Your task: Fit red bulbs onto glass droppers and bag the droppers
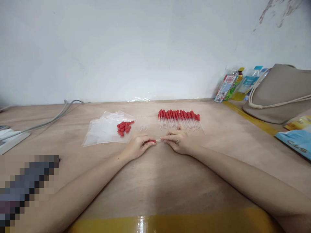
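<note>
My left hand (139, 145) is closed around a red rubber dropper bulb (152, 141). Between my hands runs a thin clear glass tube (158, 140), one end at the bulb, the other pinched by my right hand (178, 142). Whether the tube sits inside the bulb is too small to tell. Behind my right hand lies a row of droppers (178, 118) with red bulbs and clear stems. Several loose red bulbs (125, 127) rest on clear plastic bags (102, 129) beyond my left hand. Loose clear tubes (143, 124) lie between the bags and the row.
Grey cables (55, 118) cross the table's left side, near a white object (14, 139). At the right stand drink bottles (247, 84), a carton (224, 88) and a grey-beige bag (282, 90). A blue packet (295, 142) lies at the right edge. Yellow tape (170, 223) covers the front edge.
</note>
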Motion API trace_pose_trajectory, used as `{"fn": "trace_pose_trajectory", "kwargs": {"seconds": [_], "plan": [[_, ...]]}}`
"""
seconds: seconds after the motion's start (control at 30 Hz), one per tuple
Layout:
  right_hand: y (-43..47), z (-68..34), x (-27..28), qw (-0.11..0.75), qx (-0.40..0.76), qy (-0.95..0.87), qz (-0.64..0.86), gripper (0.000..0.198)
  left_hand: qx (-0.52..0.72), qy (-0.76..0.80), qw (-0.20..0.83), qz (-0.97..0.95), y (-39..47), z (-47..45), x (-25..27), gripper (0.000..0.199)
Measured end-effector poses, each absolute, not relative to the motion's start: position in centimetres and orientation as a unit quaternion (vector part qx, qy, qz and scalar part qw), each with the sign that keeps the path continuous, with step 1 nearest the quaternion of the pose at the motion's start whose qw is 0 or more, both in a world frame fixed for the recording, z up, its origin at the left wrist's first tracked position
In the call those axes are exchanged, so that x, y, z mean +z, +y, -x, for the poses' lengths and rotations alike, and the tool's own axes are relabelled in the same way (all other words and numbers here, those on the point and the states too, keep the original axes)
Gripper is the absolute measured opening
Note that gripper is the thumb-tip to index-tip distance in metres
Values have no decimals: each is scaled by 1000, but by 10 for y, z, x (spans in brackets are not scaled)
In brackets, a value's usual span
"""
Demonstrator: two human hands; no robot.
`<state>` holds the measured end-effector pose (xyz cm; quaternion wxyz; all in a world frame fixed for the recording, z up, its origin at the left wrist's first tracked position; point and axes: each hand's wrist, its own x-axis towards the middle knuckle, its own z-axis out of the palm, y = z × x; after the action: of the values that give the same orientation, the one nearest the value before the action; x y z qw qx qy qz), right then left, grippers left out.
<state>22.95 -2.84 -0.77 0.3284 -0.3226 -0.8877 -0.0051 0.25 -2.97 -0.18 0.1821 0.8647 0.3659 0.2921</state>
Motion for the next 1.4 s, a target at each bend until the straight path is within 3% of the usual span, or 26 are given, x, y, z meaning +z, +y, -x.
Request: {"fn": "trace_pose_trajectory", "kwargs": {"seconds": [0.2, 0.83, 1.0, 1.2, 1.4], "plan": [[-31, -221, -5, 311, -57, -893, 319, 25, 292, 360, 136, -876, -27, -4, -2, 17], [-29, -204, -6, 237, 21, -910, 339, 26, 281, 324, 96, -898, -26, -4, -2, 14], [-31, -202, 1, 221, -20, -912, 346, 28, 285, 344, 98, -889, -24, -2, 0, 17], [-26, -215, 16, 245, -2, -886, 393, 21, 338, 415, 85, -840, -23, 0, -4, 47], [13, -221, 24, 366, 130, -708, 589, 22, 294, 387, 82, -870, -22, -2, -1, 10]]}}
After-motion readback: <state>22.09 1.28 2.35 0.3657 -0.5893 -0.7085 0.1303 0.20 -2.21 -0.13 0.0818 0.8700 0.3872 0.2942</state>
